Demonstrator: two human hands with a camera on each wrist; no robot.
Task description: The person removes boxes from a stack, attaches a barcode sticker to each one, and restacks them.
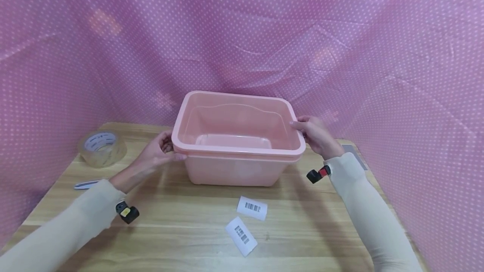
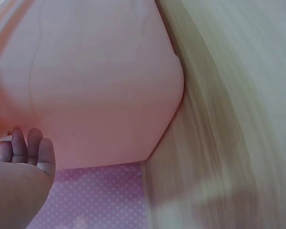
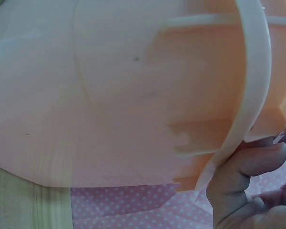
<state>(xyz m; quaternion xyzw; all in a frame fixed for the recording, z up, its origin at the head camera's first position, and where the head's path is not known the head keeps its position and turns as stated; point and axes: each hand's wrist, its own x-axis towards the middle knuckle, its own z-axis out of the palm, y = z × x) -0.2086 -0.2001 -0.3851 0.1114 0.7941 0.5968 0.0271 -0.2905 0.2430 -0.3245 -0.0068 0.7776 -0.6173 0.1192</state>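
Note:
A pink plastic tub [image 1: 234,167] stands on the wooden table, its open top showing a bare inside. At the tub's left end my left hand [image 1: 160,148] holds the rim, the thumb along the front corner. From the left wrist, that hand's fingers [image 2: 33,143] appear bent under the rim beside the outer wall. My right hand [image 1: 314,133] grips the right rim with its thumb on top. In the right wrist view, the curled fingers [image 3: 257,162] sit beneath the tub's lip [image 3: 257,71].
Two white barcode labels [image 1: 252,208] [image 1: 241,236] lie in front of the tub. A roll of clear tape [image 1: 102,149] rests at the back left, with a slim white-and-dark-handled object [image 1: 86,185] near my left sleeve. Behind my right wrist is a flat grey item [image 1: 354,154]. Pink dotted cloth [image 1: 242,32] surrounds the table.

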